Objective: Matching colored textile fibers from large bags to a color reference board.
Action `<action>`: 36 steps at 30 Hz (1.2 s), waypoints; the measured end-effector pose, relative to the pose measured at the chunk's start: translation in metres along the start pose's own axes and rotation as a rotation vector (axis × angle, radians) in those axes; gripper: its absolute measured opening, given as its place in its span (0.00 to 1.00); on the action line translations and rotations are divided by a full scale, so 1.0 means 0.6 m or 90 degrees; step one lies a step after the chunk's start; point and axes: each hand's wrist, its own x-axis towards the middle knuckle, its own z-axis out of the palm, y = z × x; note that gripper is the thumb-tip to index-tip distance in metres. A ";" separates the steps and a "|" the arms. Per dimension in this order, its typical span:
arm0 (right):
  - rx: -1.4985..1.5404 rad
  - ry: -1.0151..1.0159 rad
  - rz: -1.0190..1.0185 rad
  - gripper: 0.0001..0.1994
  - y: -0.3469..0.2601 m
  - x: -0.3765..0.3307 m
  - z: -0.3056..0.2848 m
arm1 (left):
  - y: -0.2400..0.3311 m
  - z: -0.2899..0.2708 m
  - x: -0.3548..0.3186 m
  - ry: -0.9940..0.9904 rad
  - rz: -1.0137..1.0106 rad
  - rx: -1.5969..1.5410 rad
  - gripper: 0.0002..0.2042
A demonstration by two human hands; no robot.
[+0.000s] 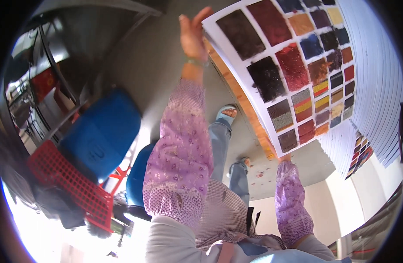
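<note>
A white sheet printed with colour swatches [304,72] lies on top at the upper right, its squares mostly dark brown, red, orange and blue. My left hand [194,41] is raised beside its far left corner, fingers stretched and apart, the fingertips close to the paper edge. Whether they touch it I cannot tell. At the near corner of the sheet is my right hand [284,158], mostly hidden by the paper, so its fingers do not show. Purple patterned sleeve covers are on both forearms.
Tall layered stacks of white paper [376,83] rise at the right, with more swatches [359,154] lower down. A wooden edge [243,98] runs beneath the sheet. At left are a blue plastic container [103,133] and a red perforated basket [72,182]. My sandalled feet stand on the grey floor [160,52].
</note>
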 end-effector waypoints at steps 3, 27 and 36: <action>0.024 0.088 0.037 0.24 0.051 0.034 0.068 | -0.047 -0.028 0.034 0.113 -0.057 0.123 0.19; 0.028 0.236 0.023 0.23 0.027 0.027 0.105 | -0.149 -0.050 0.067 0.214 0.206 0.341 0.25; -0.329 0.362 0.043 0.34 0.041 -0.168 -0.052 | -0.070 -0.243 -0.265 0.227 -0.033 0.190 0.27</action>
